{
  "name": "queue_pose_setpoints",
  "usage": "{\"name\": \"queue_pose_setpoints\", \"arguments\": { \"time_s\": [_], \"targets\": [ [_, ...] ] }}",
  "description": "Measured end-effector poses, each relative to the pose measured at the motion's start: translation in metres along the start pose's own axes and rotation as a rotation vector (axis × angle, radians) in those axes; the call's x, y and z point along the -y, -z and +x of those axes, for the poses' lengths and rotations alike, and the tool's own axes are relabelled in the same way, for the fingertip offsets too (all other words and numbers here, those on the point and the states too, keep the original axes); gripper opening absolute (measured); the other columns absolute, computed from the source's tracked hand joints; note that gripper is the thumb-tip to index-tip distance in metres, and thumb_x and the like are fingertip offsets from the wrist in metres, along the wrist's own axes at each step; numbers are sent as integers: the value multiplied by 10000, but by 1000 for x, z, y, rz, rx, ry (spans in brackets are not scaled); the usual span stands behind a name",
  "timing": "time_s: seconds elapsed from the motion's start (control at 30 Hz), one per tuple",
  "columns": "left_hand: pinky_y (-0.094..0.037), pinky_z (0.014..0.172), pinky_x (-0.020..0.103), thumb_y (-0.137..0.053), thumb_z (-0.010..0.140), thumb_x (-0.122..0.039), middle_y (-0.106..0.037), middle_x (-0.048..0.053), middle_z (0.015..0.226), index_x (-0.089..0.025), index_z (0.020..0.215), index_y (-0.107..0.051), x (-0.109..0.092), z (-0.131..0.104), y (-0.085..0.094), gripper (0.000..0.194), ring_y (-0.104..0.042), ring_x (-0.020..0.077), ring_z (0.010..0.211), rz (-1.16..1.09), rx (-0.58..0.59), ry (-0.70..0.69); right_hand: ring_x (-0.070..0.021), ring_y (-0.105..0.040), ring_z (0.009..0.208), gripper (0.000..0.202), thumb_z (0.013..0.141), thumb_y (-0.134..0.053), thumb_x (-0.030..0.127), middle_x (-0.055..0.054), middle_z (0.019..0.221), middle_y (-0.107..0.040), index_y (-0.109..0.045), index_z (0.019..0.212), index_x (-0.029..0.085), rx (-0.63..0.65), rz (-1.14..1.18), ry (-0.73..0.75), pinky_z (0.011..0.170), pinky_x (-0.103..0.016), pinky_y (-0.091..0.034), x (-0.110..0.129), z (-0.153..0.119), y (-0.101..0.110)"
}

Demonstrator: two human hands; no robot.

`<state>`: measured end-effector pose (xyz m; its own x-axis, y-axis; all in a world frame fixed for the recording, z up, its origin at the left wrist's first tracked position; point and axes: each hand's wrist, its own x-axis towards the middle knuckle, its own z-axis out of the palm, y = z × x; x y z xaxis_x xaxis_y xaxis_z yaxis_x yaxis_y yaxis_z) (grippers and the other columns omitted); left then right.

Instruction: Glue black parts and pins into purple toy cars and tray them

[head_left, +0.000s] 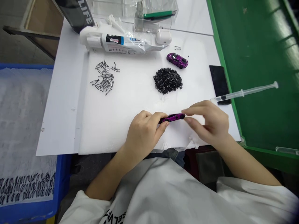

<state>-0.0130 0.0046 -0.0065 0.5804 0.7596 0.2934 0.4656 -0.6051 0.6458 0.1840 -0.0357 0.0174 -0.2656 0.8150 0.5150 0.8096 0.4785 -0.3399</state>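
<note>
Your left hand grips the purple toy car. Your right hand pinches its front end, syringe tucked behind.

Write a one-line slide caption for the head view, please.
Both hands, left hand and right hand, hold a purple toy car above a white foam sheet.

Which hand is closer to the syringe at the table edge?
The right hand. It is just below and left of the syringe, close to its tip. The left hand is farther left, beyond the purple car both hands hold.
</note>
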Motion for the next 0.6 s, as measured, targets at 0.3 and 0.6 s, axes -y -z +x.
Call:
{"name": "queue_pose_setpoints", "arguments": {
  "time_s": [0.3,0.6],
  "targets": [
    [-477,728,288,-547,874,-241,-675,19,827,-160,999,-629,-1,-1,1,171,-569,168,790,-14,8,2,-186,-608,967,221,898,-456,271,-43,1025,-665,-571,1081,227,334,105,-269,812,-370,-511,-7,-7,6],
    [-497,785,331,-555,864,-223,-689,45,967,-157,1030,-603,-7,-5,6,185,-582,192,859,-3,8,-40,-190,-587,962,289,888,-469,313,-57,1035,-643,-519,1149,197,393,62,-236,785,-347,-508,6,-13,5]
  ]
}}
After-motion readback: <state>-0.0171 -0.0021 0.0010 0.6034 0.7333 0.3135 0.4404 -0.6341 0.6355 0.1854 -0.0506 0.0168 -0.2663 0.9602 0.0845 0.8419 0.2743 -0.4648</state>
